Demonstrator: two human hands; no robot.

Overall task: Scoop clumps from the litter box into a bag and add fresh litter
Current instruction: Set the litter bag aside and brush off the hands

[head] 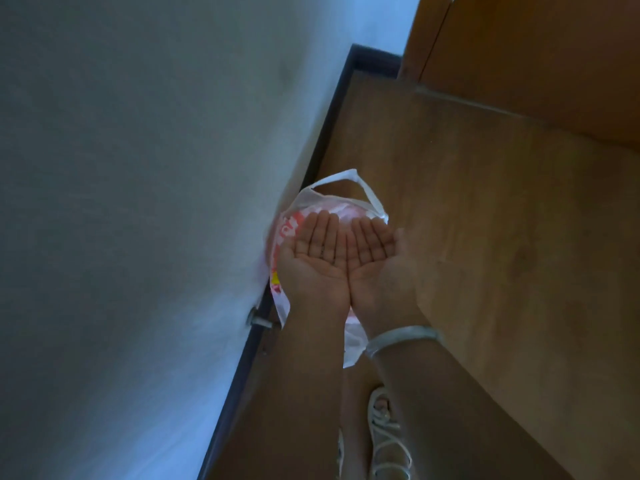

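Observation:
My left hand (313,258) and my right hand (375,258) are held out side by side, palms up, fingers straight, with nothing in them. Their inner edges touch. Below them on the wooden floor lies a white plastic bag (346,199) with red and yellow print, pressed against the wall; its handle loop sticks up at the far side. My hands and forearms hide most of the bag. A pale bangle (401,339) circles my right wrist. No litter box or scoop is in view.
A white wall (138,202) fills the left, edged by a dark skirting board (332,133). A small doorstop (258,320) sticks out at the wall's foot. A wooden door or cabinet (536,57) stands at the far right. My sandalled foot (384,434) is on the floor below.

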